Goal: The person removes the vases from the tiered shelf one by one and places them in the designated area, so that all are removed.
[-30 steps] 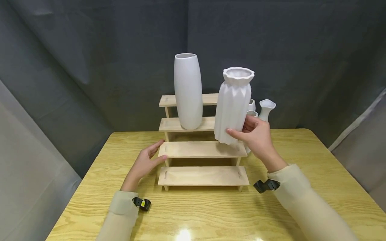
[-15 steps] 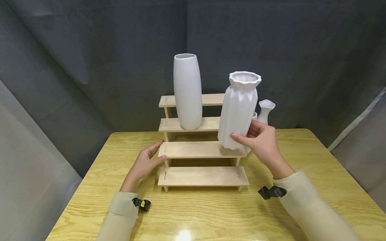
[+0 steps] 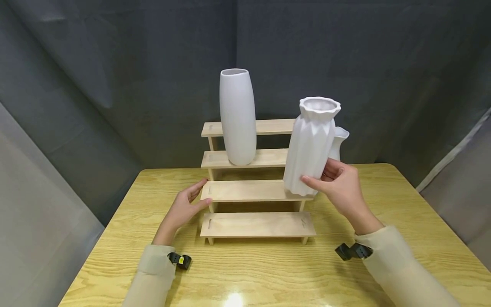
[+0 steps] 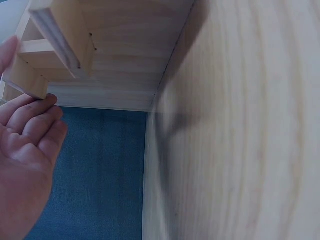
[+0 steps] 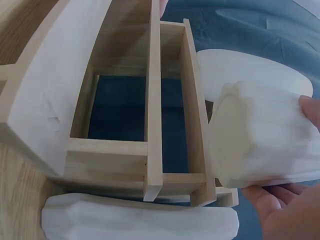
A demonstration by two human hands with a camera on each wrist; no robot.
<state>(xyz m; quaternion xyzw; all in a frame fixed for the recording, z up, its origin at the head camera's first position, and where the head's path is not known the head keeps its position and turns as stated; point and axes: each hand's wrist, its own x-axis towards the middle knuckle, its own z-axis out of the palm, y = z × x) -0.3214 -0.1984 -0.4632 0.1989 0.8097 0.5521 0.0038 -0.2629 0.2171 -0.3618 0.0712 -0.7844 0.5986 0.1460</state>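
Note:
A white pleated vase (image 3: pixel 311 147) with a scalloped rim is held by my right hand (image 3: pixel 343 187), thumb in front and fingers behind. It leans slightly over the right end of the wooden step shelf (image 3: pixel 245 190). In the right wrist view, the vase's base (image 5: pixel 230 135) appears close beside the shelf boards; contact is unclear. My left hand (image 3: pixel 186 209) grips the left end of the second step from the bottom, thumb and fingers on opposite edges. A tall smooth white vase (image 3: pixel 238 119) stands upright on the third step.
Behind the held vase, a slim white vase (image 3: pixel 337 145) with a flared mouth is partly hidden. Near the shelf's side in the right wrist view lies a white faceted vase shape (image 5: pixel 135 215). The wooden table (image 3: pixel 245 273) extends toward me, and a dark curtain (image 3: pixel 153 85) hangs behind.
My right hand has carried the pleated vase to the right and lower, covering more of the vases behind it. The left hand has stayed at the shelf's end.

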